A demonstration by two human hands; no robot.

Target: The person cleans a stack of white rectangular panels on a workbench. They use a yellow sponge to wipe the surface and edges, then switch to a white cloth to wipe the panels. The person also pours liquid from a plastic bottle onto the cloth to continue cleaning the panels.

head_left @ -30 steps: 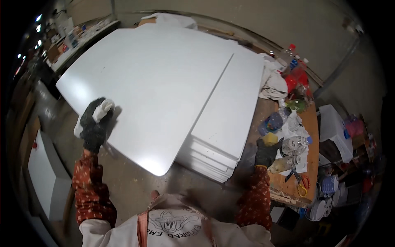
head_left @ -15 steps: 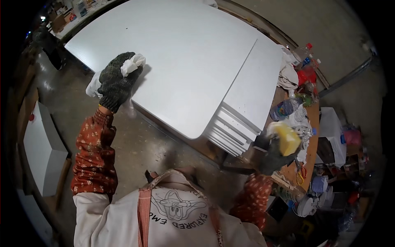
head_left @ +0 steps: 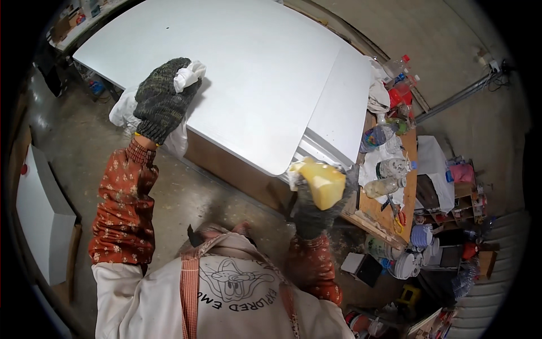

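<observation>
A large glossy white panel with a rounded near corner lies in front of me. My left hand, in a dark grey knit glove, is closed round a crumpled white cloth at the panel's left edge; more of the cloth hangs below the glove. My right hand, also gloved in dark grey, is closed on a yellow sponge with something whitish along its far edge. It is at the panel's near right corner, over white grooved strips. Whether the sponge touches the panel, I cannot tell.
On the right, a wooden bench carries plastic bottles, white rags and scissors. Tubs and a small black-and-white box stand beyond its near end. A white angled board leans at the left.
My right hand has swung left with the sponge, from beside the bench to the panel's near corner. My left hand stays on the panel with the cloth. The whole view has shifted slightly.
</observation>
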